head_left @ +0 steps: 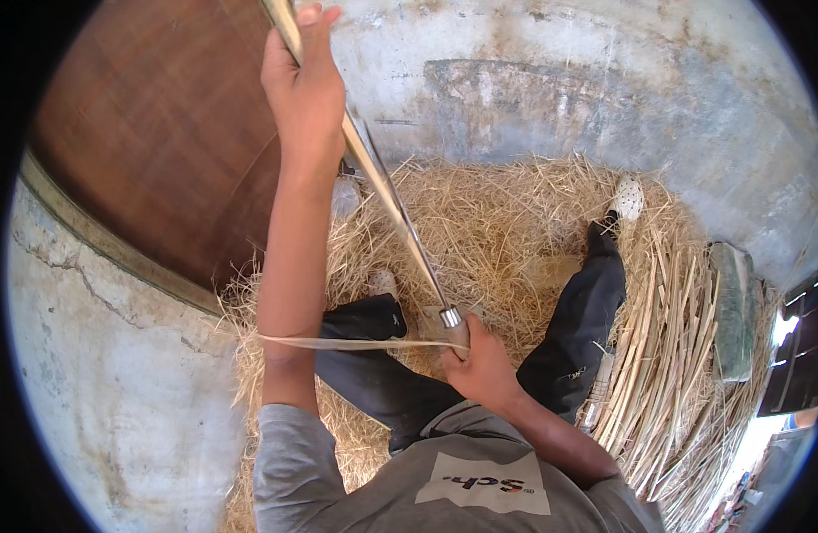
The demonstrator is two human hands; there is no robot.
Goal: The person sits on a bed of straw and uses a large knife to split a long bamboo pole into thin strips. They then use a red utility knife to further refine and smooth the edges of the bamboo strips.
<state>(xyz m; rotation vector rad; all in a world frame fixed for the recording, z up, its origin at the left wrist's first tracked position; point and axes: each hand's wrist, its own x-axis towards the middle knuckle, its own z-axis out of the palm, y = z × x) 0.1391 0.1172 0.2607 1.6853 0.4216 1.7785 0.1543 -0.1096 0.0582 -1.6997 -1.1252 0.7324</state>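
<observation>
My left hand (307,98), raised at the upper left, is closed round a pale bamboo cane (373,171), which slants down toward my lap. Low in the middle, my right hand (483,362) grips the handle of a knife (459,332) with a shiny metal collar. Its narrow blade points up toward my left hand and lies along the cane, so I cannot tell exactly where they touch. A thin pale strip (365,343) stretches from beside my right hand across to my left forearm. Where the cane's lower end stops is hard to make out.
Straw and shavings (489,222) cover the ground round my feet. A bundle of split canes (662,346) lies at the right, beside a green block-like object (733,311). A grey wall (560,107) stands ahead, and a brown panel (160,133) fills the upper left.
</observation>
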